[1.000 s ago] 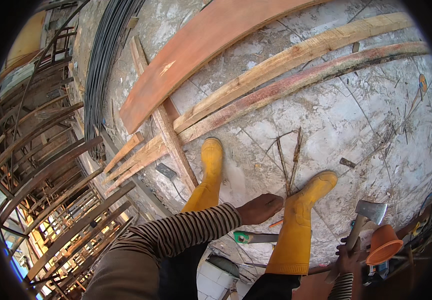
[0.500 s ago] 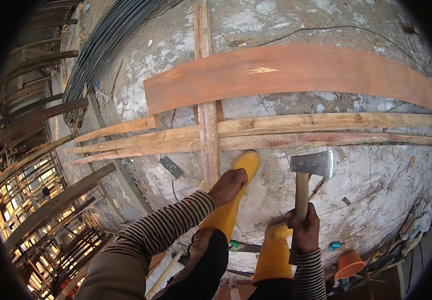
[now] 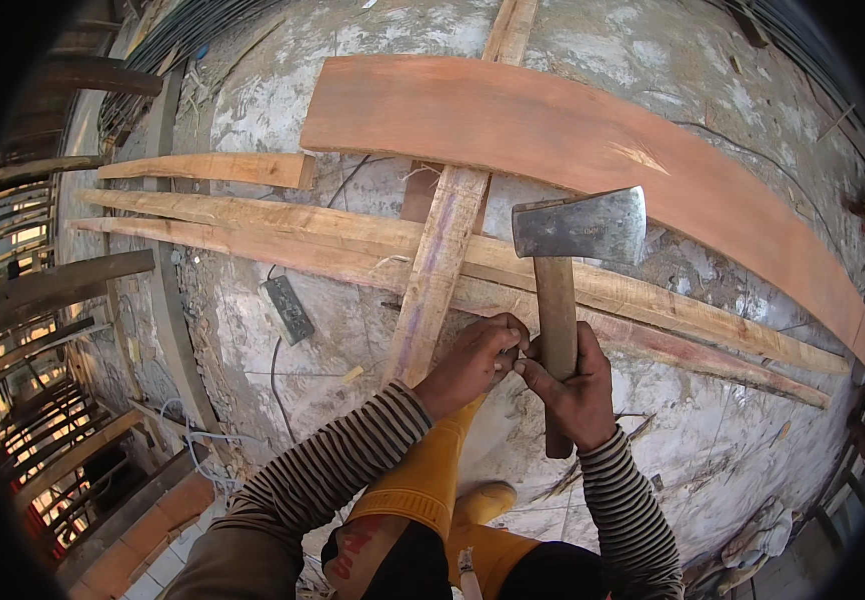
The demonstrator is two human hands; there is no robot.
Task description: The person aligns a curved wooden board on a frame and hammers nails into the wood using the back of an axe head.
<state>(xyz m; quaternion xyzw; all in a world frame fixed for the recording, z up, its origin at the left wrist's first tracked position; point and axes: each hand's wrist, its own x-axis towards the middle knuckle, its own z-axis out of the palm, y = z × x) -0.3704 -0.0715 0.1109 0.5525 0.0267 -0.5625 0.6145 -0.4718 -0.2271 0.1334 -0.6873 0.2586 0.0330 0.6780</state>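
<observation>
While right hand [image 3: 575, 388] grips axe [image 3: 557, 315], left hand [image 3: 475, 362] curls beside it

Where the smooth wooden handle [image 3: 556, 290] crosses the right hand, that hand encloses it; the grey steel head [image 3: 578, 226] flares beyond. The left hand is partly clenched; contents cannot be determined. Rough-sawn beams [image 3: 673, 312] and a flat reddish plank [image 3: 553, 130] lie beyond both hands.
</observation>
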